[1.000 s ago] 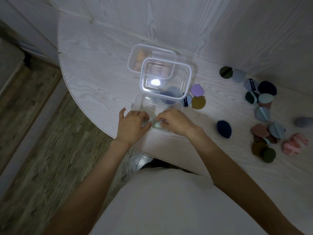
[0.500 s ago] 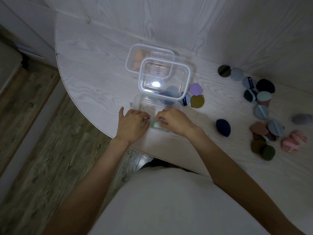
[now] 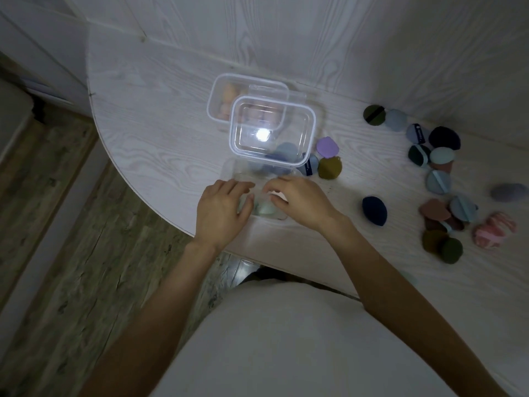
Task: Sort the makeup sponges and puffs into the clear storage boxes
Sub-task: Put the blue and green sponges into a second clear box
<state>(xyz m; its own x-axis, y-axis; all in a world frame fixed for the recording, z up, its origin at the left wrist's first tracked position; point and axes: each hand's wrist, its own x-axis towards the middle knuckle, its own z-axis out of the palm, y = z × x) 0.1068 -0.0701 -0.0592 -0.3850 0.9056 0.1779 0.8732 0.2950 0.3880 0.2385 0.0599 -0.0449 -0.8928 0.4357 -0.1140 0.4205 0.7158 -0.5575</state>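
Both hands lay on a clear plastic box (image 3: 259,179) at the near edge of the surface (image 3: 160,144). The left hand (image 3: 221,209) rested flat on the box's left end, fingers straight and together. The right hand (image 3: 300,203) had its fingers curled down over the box; whether its grip was clamped on anything cannot be told. Between the two hands a pale mint sponge (image 3: 264,209), smooth and rounded, showed through the plastic. Just behind, a clear lid (image 3: 273,131) with rounded corners and a raised rim sat tilted over blue puffs (image 3: 286,151), a bright spot of light glaring off it. Behind that stood a second clear box (image 3: 219,96) holding peach sponges (image 3: 227,91). Beside the lid lay a flat lilac puff (image 3: 327,146), a mustard velvety puff (image 3: 330,168), and a blue puff with a dark strap (image 3: 310,167) bearing white lettering too small to read. Well to the right a navy egg-shaped sponge (image 3: 374,210) lay alone, and beyond it a loose scatter of round puffs: dark green (image 3: 373,115), grey-blue (image 3: 396,120), navy (image 3: 443,138), light blue with a strap (image 3: 439,181), terracotta (image 3: 435,210), olive (image 3: 451,250) and a pink marbled sponge (image 3: 493,229). The surface was pale, whitewashed wood grain with a curved edge.
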